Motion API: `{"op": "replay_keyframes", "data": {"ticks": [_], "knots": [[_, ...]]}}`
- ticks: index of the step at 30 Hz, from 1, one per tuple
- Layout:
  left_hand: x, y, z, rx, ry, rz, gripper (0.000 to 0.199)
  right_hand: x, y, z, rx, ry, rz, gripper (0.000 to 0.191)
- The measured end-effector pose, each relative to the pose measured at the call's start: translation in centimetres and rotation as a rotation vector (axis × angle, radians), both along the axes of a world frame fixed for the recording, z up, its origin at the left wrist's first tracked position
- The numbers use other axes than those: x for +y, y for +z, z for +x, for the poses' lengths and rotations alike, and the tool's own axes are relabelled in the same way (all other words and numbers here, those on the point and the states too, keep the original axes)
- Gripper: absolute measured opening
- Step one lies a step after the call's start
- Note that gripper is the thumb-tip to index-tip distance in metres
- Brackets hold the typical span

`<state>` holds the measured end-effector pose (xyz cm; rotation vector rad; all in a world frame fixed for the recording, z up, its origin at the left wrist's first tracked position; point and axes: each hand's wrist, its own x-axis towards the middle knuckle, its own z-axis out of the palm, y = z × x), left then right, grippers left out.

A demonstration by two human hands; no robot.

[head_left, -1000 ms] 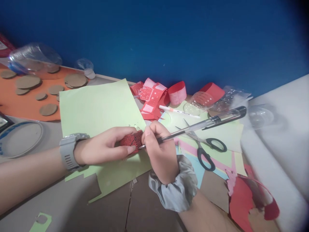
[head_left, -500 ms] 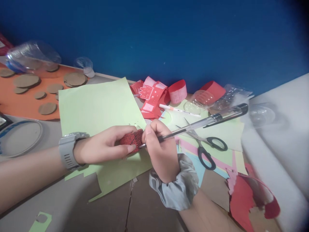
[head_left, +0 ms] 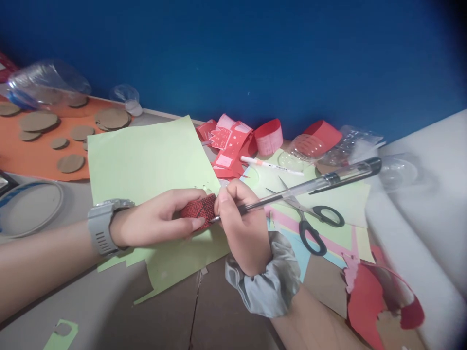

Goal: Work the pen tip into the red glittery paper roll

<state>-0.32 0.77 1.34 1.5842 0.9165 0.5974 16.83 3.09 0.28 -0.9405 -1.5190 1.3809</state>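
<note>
Blue wall (head_left: 233, 58) behind, paper clutter in front. Left hand (head_left: 156, 214) pinches a red-and-black patterned piece (head_left: 199, 210) above the green sheet (head_left: 146, 160). Right hand (head_left: 242, 223) pinches a clear-barrelled pen (head_left: 292, 191), tip at the piece's right edge; can't tell if touching. Looks like pen work on that edge. Next stroke calls for firm left grip, light right.
</note>
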Motion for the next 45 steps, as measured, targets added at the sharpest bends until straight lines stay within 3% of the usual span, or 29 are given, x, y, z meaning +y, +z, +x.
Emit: {"op": "replay_keyframes", "data": {"ticks": [13,28,45], "knots": [[-0.34,-0.01,0.39,-0.059,0.064,-0.023,0.011,-0.06,0.26,-0.02,0.0,-0.002,-0.023,0.029],[-0.23,0.24,0.28,-0.029,0.029,-0.023,0.01,-0.08,0.12,-0.12,0.002,-0.001,-0.031,0.03],[-0.29,0.22,0.35,-0.007,0.074,-0.042,0.011,-0.08,0.22,-0.06,-0.059,-0.006,0.029,0.03]]}}
